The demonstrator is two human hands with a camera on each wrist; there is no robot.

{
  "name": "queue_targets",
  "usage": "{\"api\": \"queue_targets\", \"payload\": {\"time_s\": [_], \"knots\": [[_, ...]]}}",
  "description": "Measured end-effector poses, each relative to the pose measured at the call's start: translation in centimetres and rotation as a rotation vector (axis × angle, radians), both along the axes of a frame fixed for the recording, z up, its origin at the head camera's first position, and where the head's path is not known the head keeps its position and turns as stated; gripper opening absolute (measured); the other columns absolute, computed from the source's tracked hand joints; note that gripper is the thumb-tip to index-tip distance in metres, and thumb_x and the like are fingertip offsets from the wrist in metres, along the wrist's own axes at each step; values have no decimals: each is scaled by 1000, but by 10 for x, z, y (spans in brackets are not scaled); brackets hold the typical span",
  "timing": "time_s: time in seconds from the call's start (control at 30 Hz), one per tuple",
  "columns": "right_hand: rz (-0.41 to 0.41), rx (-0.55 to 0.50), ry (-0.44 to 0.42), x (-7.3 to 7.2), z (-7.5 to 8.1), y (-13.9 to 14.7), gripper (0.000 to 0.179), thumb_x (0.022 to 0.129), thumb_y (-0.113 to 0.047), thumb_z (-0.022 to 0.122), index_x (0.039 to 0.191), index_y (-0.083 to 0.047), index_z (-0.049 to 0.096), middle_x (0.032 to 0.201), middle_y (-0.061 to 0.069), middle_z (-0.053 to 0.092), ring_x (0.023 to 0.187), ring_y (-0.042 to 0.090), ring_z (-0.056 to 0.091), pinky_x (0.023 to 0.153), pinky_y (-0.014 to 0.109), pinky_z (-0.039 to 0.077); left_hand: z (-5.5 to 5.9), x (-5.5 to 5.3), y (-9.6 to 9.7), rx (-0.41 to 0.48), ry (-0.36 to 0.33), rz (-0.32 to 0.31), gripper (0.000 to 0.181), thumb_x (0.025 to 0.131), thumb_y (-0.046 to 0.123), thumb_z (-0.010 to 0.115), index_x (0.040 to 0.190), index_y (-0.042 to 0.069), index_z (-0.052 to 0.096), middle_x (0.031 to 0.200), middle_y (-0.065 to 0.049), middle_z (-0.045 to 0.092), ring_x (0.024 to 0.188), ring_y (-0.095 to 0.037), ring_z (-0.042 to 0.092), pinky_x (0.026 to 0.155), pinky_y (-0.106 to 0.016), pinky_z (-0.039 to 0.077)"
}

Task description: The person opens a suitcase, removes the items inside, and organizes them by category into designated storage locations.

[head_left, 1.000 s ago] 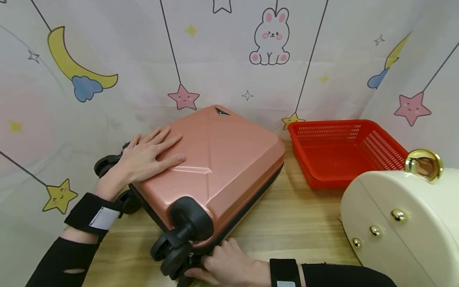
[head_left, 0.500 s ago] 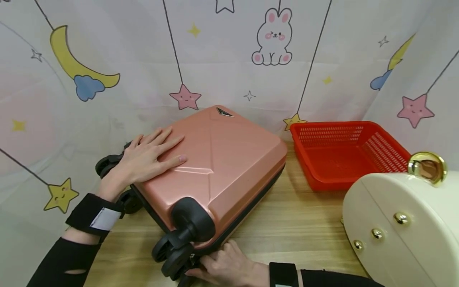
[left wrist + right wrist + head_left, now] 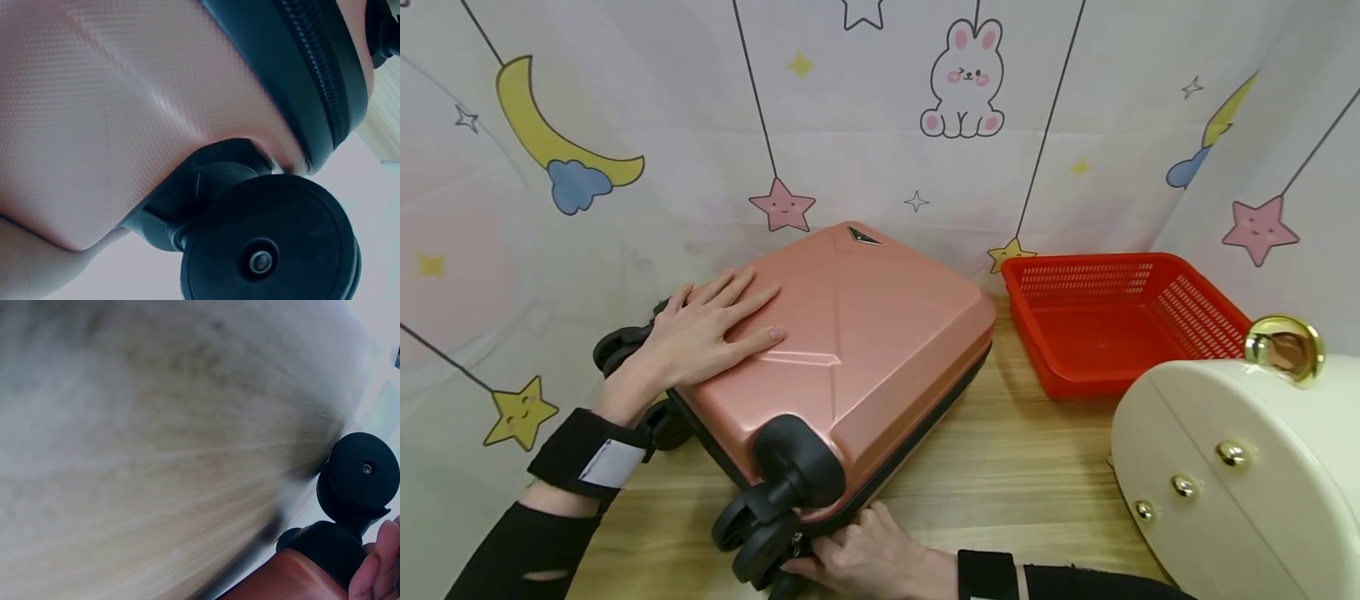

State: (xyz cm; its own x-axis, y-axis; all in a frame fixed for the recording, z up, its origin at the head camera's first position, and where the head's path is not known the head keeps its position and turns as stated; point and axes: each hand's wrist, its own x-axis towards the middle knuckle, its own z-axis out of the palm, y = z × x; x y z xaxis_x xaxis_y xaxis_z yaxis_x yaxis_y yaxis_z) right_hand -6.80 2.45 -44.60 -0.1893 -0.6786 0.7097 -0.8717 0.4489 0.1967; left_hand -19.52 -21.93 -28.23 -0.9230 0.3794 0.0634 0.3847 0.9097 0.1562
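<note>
Atop pink suitcase (image 3: 880, 325), left hand (image 3: 700, 333) spread; right hand (image 3: 868, 557) apparently pinching zipper (image 3: 316, 61).

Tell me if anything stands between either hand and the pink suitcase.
Nothing visible does. The left hand rests directly on the pink suitcase. The right hand is at its near edge beside a black wheel, fingers partly hidden. The red basket and white container sit off to the right, clear of both hands.

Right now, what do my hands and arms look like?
Your left hand is gloveless, with a wide black wrist strap bearing a whitish patch; the black left sleeve has a slit. Your right hand is gloveless too, with another black strap and a black right sleeve.
</note>
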Motion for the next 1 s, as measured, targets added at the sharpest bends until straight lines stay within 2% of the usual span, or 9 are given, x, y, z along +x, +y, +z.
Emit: {"api": "queue_targets", "payload": {"time_s": [0.13, 0.27, 0.37, 0.5, 0.57, 0.67, 0.8, 0.93, 1.0], "knots": [[8, -4, -12, 1, 0, -2, 34, 84, -49, 78, 69, -25, 60, 63, -16, 56, 52, -6, 56, 43, 10, 33, 0, 1, -1, 1, 4, -1, 77, 95, 65, 49, 160, 28, 28, 170, -14, 15, 156, -42, 13, 117, -69, 10], [-20, -25, 5, 1, -1, -3, 38, 85, -50, 77, 65, -25, 57, 59, -16, 54, 48, -5, 54, 41, 11, 31, 1, 0, 0, 9, 12, -4, 76, 95, 64, 49, 159, 29, 29, 170, -13, 16, 156, -41, 13, 117, -69, 9], [-38, -45, -4, 3, -2, -3, 40, 84, -51, 78, 64, -25, 55, 57, -17, 51, 46, -6, 51, 41, 9, 25, 1, -1, 1, 11, 10, -6, 76, 95, 65, 49, 160, 29, 29, 170, -13, 16, 156, -41, 12, 117, -70, 9], [-60, -42, 14, 4, -3, -4, 44, 87, -53, 73, 61, -26, 51, 51, -18, 45, 41, -6, 46, 39, 10, 17, -1, 0, 0, 7, 4, 2, 77, 95, 65, 48, 160, 30, 28, 170, -13, 15, 156, -41, 12, 117, -71, 8], [-57, -37, 27, 4, -2, -5, 46, 93, -49, 67, 58, -26, 49, 49, -18, 43, 38, -5, 43, 38, 12, 15, -1, 1, 0, 10, 4, 4, 77, 95, 65, 48, 160, 30, 28, 170, -13, 15, 156, -41, 12, 117, -71, 8], [-61, -53, 56, 4, -4, -7, 42, 99, -38, 58, 59, -26, 54, 48, -18, 46, 37, -3, 45, 36, 14, 19, -1, 2, -1, 11, 6, 4, 76, 95, 65, 48, 160, 30, 28, 170, -13, 16, 156, -41, 12, 117, -71, 8], [-55, -51, 46, 5, -6, -6, 34, 98, -29, 53, 64, -27, 61, 48, -18, 49, 38, -3, 46, 37, 14, 20, -1, 3, -2, 12, 5, 10, 77, 95, 65, 48, 160, 30, 28, 170, -13, 16, 156, -41, 12, 117, -72, 8], [15, 26, -44, 10, -2, 2, 33, 95, -37, 65, 64, -27, 57, 48, -20, 44, 40, -8, 35, 43, 11, 9, -1, 1, -1, 3, 3, 3, 77, 95, 67, 47, 160, 29, 27, 170, -14, 16, 156, -42, 13, 116, -72, 8], [82, 101, -88, 14, 3, 8, 27, 93, -36, 69, 70, -27, 59, 53, -21, 47, 47, -10, 39, 46, 9, 12, -1, 1, -2, -2, 3, 1, 78, 95, 67, 45, 160, 29, 27, 170, -14, 15, 156, -43, 12, 116, -73, 8]]}}
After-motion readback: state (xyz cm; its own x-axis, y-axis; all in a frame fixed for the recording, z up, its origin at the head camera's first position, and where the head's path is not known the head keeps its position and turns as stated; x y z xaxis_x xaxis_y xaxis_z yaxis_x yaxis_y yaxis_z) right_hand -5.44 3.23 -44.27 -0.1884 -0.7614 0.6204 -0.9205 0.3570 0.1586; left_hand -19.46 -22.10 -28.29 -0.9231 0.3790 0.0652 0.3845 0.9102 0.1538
